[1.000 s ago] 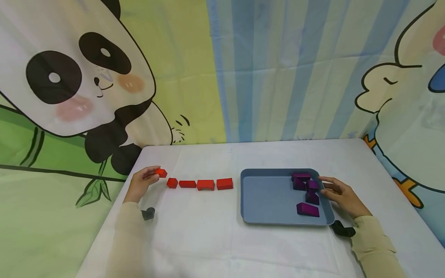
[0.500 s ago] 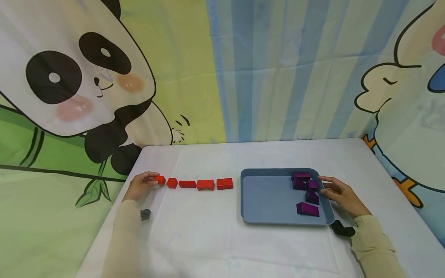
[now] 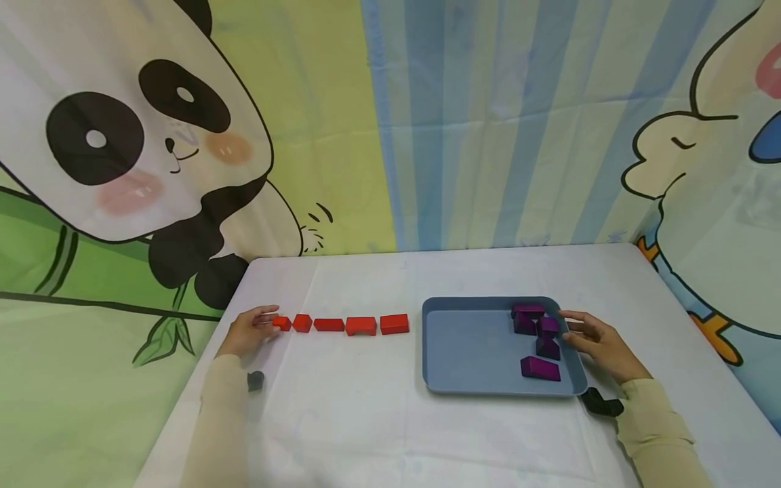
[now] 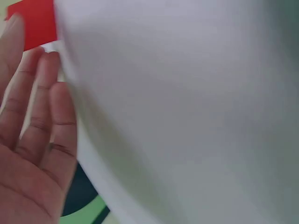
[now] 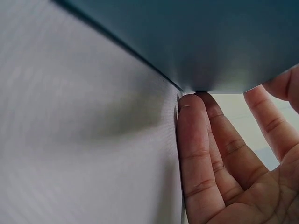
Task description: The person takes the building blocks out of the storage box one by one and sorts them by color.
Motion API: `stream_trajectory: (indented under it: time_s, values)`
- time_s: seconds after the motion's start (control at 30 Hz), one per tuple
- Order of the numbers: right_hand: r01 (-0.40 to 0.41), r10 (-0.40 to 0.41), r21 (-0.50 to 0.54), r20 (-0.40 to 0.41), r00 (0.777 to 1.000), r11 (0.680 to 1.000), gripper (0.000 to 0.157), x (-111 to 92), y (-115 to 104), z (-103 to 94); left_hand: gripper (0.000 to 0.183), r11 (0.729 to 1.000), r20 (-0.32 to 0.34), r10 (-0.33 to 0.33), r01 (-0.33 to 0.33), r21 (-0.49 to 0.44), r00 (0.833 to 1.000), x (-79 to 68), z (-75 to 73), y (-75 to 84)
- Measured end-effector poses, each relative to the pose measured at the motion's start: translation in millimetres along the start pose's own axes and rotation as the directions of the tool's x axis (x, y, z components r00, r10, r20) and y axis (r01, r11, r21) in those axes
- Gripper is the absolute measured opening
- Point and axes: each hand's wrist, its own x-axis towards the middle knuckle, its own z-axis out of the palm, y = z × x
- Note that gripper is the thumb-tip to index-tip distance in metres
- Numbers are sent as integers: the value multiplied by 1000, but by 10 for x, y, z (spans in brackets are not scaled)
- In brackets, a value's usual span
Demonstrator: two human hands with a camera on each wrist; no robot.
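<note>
My left hand [image 3: 247, 332] is at the left end of a row of red blocks, its fingers extended and spread. Its thumb lies by the endmost small red block [image 3: 282, 323], while the index finger sits apart behind it. In the left wrist view, the thumb overlaps this red block [image 4: 39, 23]. My right hand [image 3: 601, 342] rests against the right side of a blue-grey tray [image 3: 470, 346], fingertips touching the outer wall. In the right wrist view, fairly straight fingers [image 5: 195, 149] meet the tray wall [image 5: 187, 42]. Several purple blocks [image 3: 540, 368] lie in the tray's right part.
The row continues right with a small red block [image 3: 302, 323], a flat one [image 3: 329, 325], an arch-shaped one [image 3: 361, 326] and a longer one [image 3: 394, 324] near the tray. A white cloth [image 3: 366, 420] covers the table; a printed curtain [image 3: 476, 135] hangs behind.
My left hand has brought the small red block down and toward me to the row's left end, and its fingers have spread off it. The right hand and tray have stayed put.
</note>
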Motion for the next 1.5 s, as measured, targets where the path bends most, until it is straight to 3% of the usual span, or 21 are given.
stream_trajectory:
  time_s: [0.2,0.43,0.6,0.93,1.2,1.5]
  values:
    - [9,-9,5,-5,1000,1000,60,-12,11,8,71,1000,24,-6,7,-19,1000,-85,-10,231]
    - [22,-22,8,-4,1000,1000,60,-12,35,1,58,997,-117,82,-81,14,990,-211,112,510]
    - [40,-40,34,4,999,999,61,-8,55,-21,53,990,-169,117,-128,-54,979,-313,260,739]
    - [43,-43,44,7,999,998,61,-2,69,-27,47,957,-152,212,-237,-169,965,-465,586,1147]
    - [42,-42,37,10,999,998,61,15,59,-30,42,901,-115,336,-354,-251,935,-519,858,1362]
    - [20,-20,29,10,1000,999,63,18,48,-18,42,878,-28,366,-354,-323,930,-628,1237,1589]
